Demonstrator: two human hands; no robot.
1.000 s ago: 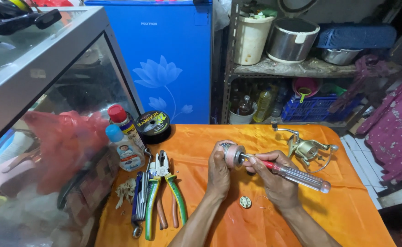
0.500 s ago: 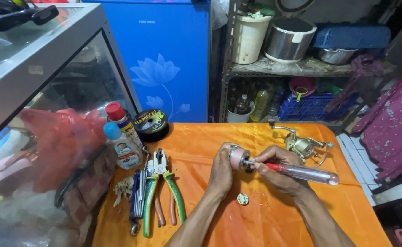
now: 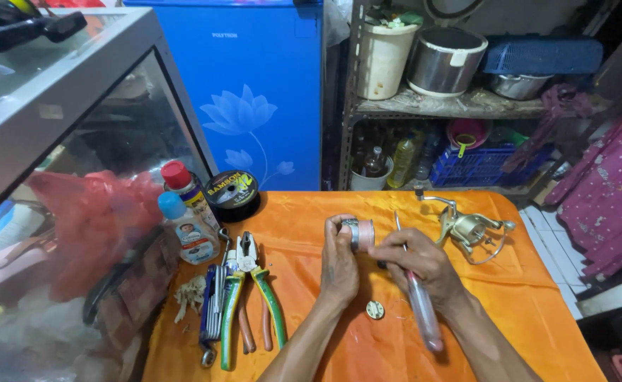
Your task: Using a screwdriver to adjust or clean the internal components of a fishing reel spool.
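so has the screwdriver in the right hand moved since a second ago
Yes. The screwdriver in the right hand swung from lying sideways, handle toward the reel body, to pointing up, handle toward the person.

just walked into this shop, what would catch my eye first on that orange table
At the middle of the orange table, the left hand holds a small pink spool while the right hand grips a clear-handled screwdriver at it. A fishing reel body lies to the right; green-handled pliers lie to the left beside two small bottles.
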